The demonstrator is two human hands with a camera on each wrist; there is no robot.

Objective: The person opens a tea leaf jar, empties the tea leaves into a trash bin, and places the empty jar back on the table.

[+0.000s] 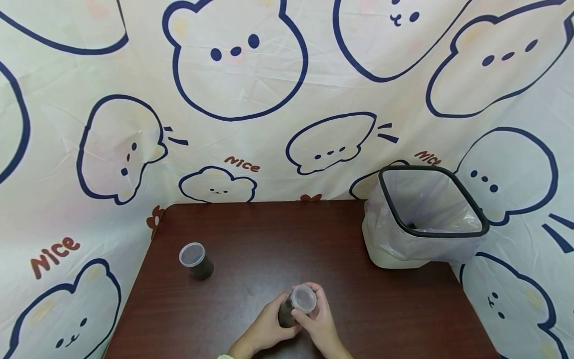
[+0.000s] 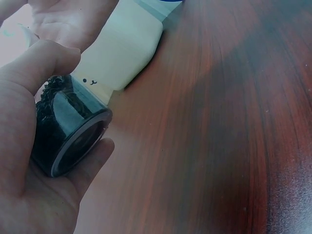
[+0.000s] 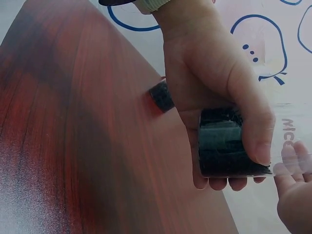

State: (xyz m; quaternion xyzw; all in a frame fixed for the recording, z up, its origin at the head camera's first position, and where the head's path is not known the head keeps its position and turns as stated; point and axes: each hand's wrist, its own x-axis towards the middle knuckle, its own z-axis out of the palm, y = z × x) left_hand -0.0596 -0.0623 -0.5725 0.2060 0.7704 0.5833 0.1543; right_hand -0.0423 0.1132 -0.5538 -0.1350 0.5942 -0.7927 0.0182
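Note:
A clear plastic jar with dark, flaky contents is tilted between both hands above the table. My left hand grips its lower body; the left wrist view shows the thumb along one side and fingers beneath. Around the translucent lid end, my right hand holds on with thumb and fingers. In the right wrist view the dark contents lie in the bottom part of the held jar, and the upper part is see-through. A second similar jar stands upright at the table's left.
A cream bin with a translucent liner and a dark rim stands at the back right of the brown table. Behind and beside the table hangs pale cloth printed with cartoon animals.

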